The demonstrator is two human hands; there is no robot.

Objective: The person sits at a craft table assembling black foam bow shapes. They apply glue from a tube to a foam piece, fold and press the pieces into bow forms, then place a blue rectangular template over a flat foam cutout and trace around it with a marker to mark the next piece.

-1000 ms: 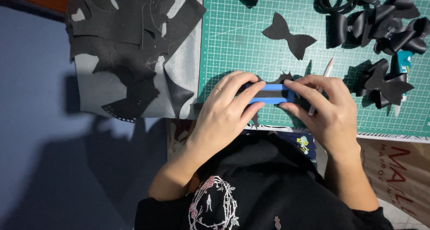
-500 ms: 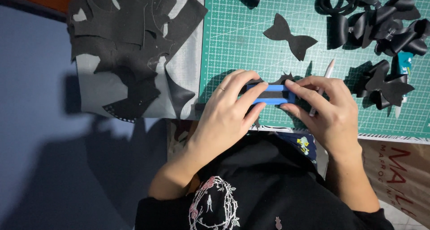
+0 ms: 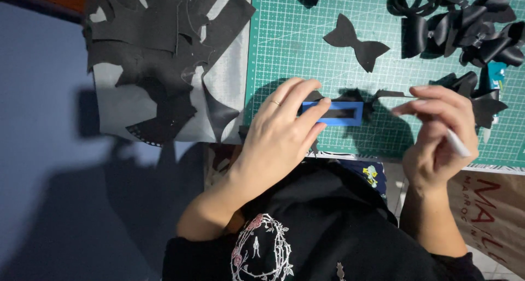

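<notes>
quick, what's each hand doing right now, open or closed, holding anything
Left hand: fingers pressing the blue rectangular frame stencil flat on the green cutting mat, not gripping it.
Right hand: closed on a thin white pen-like tool.

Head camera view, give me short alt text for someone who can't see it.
The left hand presses a blue rectangular template onto black material on a green cutting mat, while the right hand holds a white pen beside it. Black bow-shaped cutouts and scraps lie around.
</notes>
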